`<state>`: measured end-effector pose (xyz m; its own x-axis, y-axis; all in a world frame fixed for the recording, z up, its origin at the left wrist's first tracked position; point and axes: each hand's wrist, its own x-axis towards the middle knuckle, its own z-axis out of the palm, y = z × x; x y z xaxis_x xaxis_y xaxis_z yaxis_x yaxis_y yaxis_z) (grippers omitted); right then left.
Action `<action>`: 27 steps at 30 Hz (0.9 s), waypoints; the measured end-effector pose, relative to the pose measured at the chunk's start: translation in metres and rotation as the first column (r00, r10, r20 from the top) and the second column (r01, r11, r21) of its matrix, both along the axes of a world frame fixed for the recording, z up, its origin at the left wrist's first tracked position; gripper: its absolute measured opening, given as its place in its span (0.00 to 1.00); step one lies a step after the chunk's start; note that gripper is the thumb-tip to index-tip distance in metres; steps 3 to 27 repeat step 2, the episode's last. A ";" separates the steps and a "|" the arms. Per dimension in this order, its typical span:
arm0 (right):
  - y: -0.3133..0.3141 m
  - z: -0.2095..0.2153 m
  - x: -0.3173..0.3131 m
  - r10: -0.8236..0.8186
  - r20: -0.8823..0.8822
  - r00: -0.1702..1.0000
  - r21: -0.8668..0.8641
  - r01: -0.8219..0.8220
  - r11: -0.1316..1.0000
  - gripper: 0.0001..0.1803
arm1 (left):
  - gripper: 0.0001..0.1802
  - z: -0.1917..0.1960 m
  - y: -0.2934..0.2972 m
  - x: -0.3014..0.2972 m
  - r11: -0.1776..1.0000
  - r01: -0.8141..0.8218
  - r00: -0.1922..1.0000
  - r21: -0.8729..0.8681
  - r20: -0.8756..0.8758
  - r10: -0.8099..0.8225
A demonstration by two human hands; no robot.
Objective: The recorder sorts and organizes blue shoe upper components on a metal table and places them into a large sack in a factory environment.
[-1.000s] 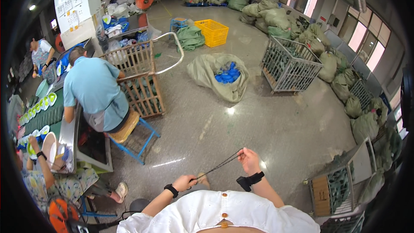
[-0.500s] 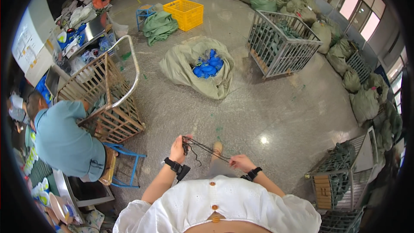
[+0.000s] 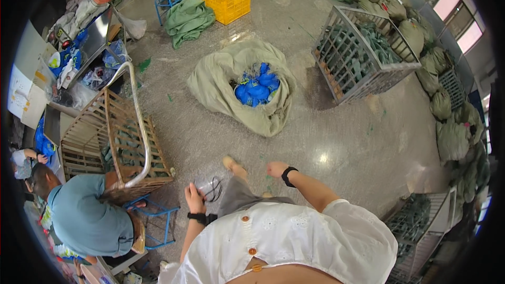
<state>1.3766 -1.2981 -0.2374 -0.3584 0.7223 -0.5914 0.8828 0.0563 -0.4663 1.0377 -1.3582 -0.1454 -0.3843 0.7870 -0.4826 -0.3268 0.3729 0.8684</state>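
My left hand (image 3: 195, 198) is closed around thin dark cords (image 3: 214, 189), which dangle in a loose loop beside its fingers. Out in front of me, my right hand (image 3: 277, 169) is curled shut, with nothing visible in it. Both wrists wear black bands. Ahead on the floor sits a large pale-green woven sack (image 3: 218, 81), its mouth rolled open around several blue bundles (image 3: 258, 90). Neither hand touches the sack.
At left, a person in a teal shirt (image 3: 89, 215) sits by a rusty barred cart (image 3: 113, 142). A grey metal cage cart (image 3: 363, 55) stands at right. Beyond are a yellow crate (image 3: 223, 0) and green cloth (image 3: 187, 21). Filled sacks (image 3: 453, 139) line the right wall.
My right hand has let go of the cord stretched between my hands and moved forward. The cords now hang from my left hand alone. I have stepped closer to the sack.
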 end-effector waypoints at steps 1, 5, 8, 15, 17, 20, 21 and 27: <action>0.024 -0.017 0.008 0.000 0.009 1.000 -0.010 0.000 1.000 0.15 | 0.14 -0.009 0.009 -0.013 0.997 0.059 0.995 -0.057 -0.073 -0.063; 0.045 -0.032 0.020 -0.080 -0.036 0.996 -0.055 0.078 0.995 0.16 | 0.14 -0.026 0.032 -0.017 0.996 0.061 0.996 -0.066 -0.062 -0.065; 0.045 -0.032 0.020 -0.080 -0.036 0.996 -0.055 0.078 0.995 0.16 | 0.14 -0.026 0.032 -0.017 0.996 0.061 0.996 -0.066 -0.062 -0.065; 0.045 -0.032 0.020 -0.080 -0.036 0.996 -0.055 0.078 0.995 0.16 | 0.14 -0.026 0.032 -0.017 0.996 0.061 0.996 -0.066 -0.062 -0.065; 0.045 -0.032 0.020 -0.080 -0.036 0.996 -0.055 0.078 0.995 0.16 | 0.14 -0.026 0.032 -0.017 0.996 0.061 0.996 -0.066 -0.062 -0.065; 0.045 -0.032 0.020 -0.080 -0.036 0.996 -0.055 0.078 0.995 0.16 | 0.14 -0.026 0.032 -0.017 0.996 0.061 0.996 -0.066 -0.062 -0.065; 0.045 -0.032 0.020 -0.080 -0.036 0.996 -0.055 0.078 0.995 0.16 | 0.14 -0.026 0.032 -0.017 0.996 0.061 0.996 -0.066 -0.062 -0.065; 0.045 -0.032 0.020 -0.080 -0.036 0.996 -0.055 0.078 0.995 0.16 | 0.14 -0.026 0.032 -0.017 0.996 0.061 0.996 -0.066 -0.062 -0.065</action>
